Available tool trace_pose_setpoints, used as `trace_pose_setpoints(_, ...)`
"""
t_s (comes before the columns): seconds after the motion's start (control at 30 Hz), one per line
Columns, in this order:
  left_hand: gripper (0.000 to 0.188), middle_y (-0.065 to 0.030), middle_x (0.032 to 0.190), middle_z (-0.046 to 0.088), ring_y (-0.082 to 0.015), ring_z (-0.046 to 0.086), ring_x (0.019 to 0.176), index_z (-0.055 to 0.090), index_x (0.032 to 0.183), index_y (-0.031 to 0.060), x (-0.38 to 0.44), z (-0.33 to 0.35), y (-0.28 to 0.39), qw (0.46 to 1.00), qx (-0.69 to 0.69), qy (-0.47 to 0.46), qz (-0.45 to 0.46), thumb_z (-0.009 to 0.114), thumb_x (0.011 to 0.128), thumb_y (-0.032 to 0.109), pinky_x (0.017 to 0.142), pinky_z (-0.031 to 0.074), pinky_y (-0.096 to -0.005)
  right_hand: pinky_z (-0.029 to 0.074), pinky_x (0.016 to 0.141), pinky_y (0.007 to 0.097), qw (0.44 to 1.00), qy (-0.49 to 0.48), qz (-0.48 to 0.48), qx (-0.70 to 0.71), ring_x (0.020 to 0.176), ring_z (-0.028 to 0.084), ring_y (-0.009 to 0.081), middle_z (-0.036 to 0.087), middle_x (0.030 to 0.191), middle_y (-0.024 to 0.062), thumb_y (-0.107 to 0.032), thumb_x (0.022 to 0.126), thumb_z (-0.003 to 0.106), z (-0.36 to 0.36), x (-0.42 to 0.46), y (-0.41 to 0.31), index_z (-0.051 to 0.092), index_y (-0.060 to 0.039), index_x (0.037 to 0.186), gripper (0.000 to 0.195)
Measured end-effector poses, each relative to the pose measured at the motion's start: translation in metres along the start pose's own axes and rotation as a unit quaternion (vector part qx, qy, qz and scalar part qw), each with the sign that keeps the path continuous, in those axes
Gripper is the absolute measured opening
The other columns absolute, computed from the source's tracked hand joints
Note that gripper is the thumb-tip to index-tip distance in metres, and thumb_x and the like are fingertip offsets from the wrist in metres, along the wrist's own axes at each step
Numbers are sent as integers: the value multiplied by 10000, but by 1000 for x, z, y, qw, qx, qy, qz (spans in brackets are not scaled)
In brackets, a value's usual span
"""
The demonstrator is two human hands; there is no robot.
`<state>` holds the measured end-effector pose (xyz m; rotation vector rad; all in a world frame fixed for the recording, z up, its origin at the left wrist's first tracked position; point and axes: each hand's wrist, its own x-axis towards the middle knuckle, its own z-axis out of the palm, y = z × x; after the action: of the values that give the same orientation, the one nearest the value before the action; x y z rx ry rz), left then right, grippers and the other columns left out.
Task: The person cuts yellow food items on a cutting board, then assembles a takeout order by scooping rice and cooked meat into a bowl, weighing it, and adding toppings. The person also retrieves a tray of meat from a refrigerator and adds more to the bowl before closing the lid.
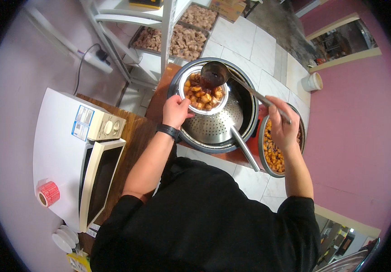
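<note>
My left hand (176, 111) grips the near left rim of a round plastic bowl (225, 98). Browned food chunks (205, 97) in dark sauce fill much of the bowl. My right hand (284, 120) holds the long handle of a metal ladle (215, 73), whose dark, wet cup is tilted over the bowl's far side. Below the bowl, a perforated metal strainer (216, 127) lies across a large round pot (254, 117), its handle sticking out towards me. Beyond my right hand is a wide round pan (262, 158) of diced orange-brown food, partly hidden by that hand and forearm.
Trays of meat chunks (187, 40) stand by a white metal shelf rack (165, 34). At left, a microwave oven (76, 136) with its door ajar carries a red label roll (48, 194). A white bucket (312, 82) sits by the pink wall; a cardboard box (227, 9) lies at the top.
</note>
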<state>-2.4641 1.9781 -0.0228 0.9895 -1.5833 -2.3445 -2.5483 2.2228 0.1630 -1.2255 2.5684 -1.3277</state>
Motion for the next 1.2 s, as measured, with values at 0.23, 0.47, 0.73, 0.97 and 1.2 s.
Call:
trace_pose_setpoints(0.23, 153, -100, 799, 634, -184, 672, 695, 571, 790, -37, -6, -13, -11, 999, -36, 13, 19, 574, 909, 58, 577, 606, -316, 582, 720, 355, 942, -13, -284, -177, 806, 695, 299, 686, 942, 230, 129, 833, 504, -2, -31, 17, 576, 123, 1158, 333)
trace_pose_setpoints(0.47, 113, -108, 862, 641, -189, 679, 743, 586, 856, -43, -16, -38, -22, 997, -65, 32, 18, 559, 917, 48, 615, 611, -316, 583, 618, 348, 823, 300, 326, 357, 733, 664, 215, 684, 858, 195, -161, 991, 507, 25, -8, 102, 598, 65, 1060, 252)
trace_pose_setpoints(0.73, 121, -117, 901, 644, -202, 686, 777, 594, 927, -63, -35, -69, -30, 995, -66, 71, 8, 555, 918, 52, 646, 620, -327, 542, 795, 402, 985, -28, -15, -171, 893, 670, 375, 681, 1011, 208, -113, 945, 590, 112, 9, 183, 638, -11, 1169, 251)
trace_pose_setpoints(0.97, 130, -123, 905, 651, -202, 689, 784, 594, 946, -64, -45, -79, -33, 994, -61, 91, 13, 547, 921, 55, 643, 618, -326, 544, 681, 298, 973, 74, 212, 48, 730, 667, 142, 693, 841, 122, -189, 1004, 546, 123, 12, 194, 633, 26, 1163, 281)
trace_pose_setpoints(1.2, 116, -113, 893, 659, -189, 685, 773, 601, 921, -49, -36, -65, -34, 995, -54, 86, 9, 552, 913, 56, 625, 610, -316, 581, 612, 327, 916, 181, 241, 267, 670, 664, 204, 678, 835, 159, -147, 1009, 498, 55, 15, 169, 590, 79, 1097, 259)
